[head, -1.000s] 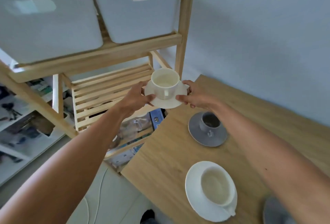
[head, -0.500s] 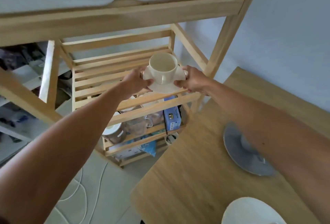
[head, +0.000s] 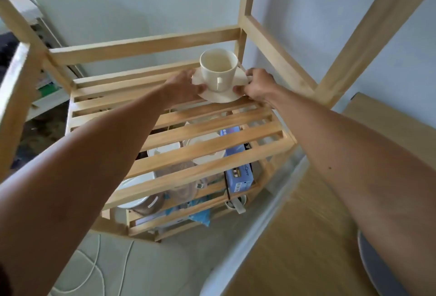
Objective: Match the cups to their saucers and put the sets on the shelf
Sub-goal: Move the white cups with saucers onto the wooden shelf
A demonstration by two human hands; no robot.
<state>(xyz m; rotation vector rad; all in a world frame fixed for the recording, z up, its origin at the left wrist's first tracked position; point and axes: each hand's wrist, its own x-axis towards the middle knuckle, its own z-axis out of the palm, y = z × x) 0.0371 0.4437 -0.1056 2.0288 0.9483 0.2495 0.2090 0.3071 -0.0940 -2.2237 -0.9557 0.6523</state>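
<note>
A cream cup (head: 218, 69) stands upright on a cream saucer (head: 221, 96), its handle towards me. My left hand (head: 182, 85) grips the saucer's left rim and my right hand (head: 258, 83) grips its right rim. The set is over the far right part of the slatted wooden shelf (head: 188, 151), low over the slats; I cannot tell whether it touches them. A grey saucer (head: 375, 269) shows at the bottom right edge on the wooden table (head: 295, 248), partly hidden by my right arm.
The shelf unit's upright posts (head: 363, 33) and a top rail frame the opening. Below the slats lie white dishes (head: 205, 151), a blue box (head: 238, 177) and other clutter. White cables (head: 94, 269) run over the floor at the bottom left.
Both hands have carried the cup and saucer from above the table's corner into the shelf opening, towards its back right. The view has swung down and closer to the shelf.
</note>
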